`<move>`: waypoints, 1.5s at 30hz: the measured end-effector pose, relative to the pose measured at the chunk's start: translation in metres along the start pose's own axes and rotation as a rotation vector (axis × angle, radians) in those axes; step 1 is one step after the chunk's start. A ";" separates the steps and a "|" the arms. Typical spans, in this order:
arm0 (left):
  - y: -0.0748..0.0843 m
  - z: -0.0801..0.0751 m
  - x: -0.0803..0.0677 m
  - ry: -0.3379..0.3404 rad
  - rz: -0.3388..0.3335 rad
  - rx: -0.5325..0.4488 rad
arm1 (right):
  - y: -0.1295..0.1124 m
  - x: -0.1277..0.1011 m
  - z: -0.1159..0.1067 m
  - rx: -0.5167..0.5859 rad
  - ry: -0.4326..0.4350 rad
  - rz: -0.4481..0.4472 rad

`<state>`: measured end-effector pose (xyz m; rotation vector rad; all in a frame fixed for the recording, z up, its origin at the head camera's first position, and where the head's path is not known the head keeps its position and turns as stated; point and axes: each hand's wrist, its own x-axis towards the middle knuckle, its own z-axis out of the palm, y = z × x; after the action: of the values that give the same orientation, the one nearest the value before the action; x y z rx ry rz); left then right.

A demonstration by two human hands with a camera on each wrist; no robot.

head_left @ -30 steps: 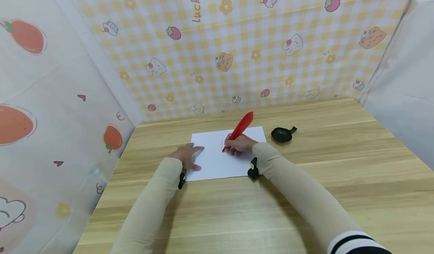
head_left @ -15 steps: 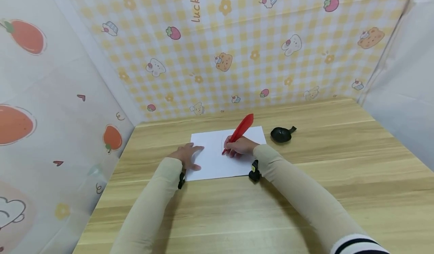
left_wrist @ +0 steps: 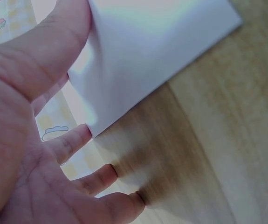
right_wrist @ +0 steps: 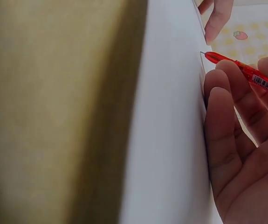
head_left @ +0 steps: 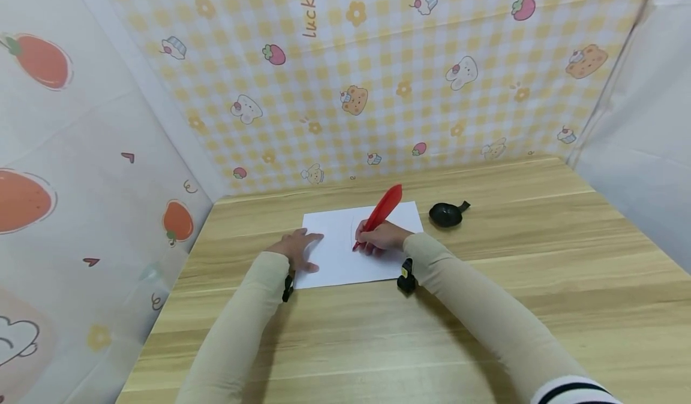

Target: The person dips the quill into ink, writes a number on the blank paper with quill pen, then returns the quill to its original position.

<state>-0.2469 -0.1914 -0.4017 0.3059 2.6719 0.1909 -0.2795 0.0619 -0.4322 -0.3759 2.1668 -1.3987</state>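
Note:
A red pen with a feather-shaped top (head_left: 388, 204) is pinched in my right hand (head_left: 384, 236), its fine tip down at the white paper (head_left: 332, 266). In the right wrist view the red pen barrel (right_wrist: 250, 73) carries a barcode label. A thin curved line shows on the sheet just above the tip. My left hand (head_left: 294, 248) rests with spread fingers at the paper's left edge, thumb and index over the sheet. The left wrist view shows the other fingertips (left_wrist: 108, 172) on the wood beside the paper's corner (left_wrist: 124, 105).
A small black dish with a short handle (head_left: 445, 215) sits right of the paper. The wooden table (head_left: 345, 338) meets a yellow checked cloth wall (head_left: 302, 92) at the back. A white printed curtain (head_left: 108, 212) hangs at the left.
My right hand has slid slightly toward me with the pen, and the curved line on the paper has grown longer. The left hand stays in place.

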 end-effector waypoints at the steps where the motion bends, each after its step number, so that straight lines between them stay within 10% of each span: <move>1: 0.000 0.000 0.000 0.000 0.001 0.002 | 0.000 -0.001 0.000 -0.002 -0.003 -0.002; 45: 0.002 -0.002 -0.004 0.005 0.008 -0.001 | 0.000 -0.028 0.000 -0.091 -0.172 -0.032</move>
<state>-0.2442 -0.1906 -0.3976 0.3163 2.6762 0.1963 -0.2569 0.0754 -0.4243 -0.5459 2.0958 -1.2395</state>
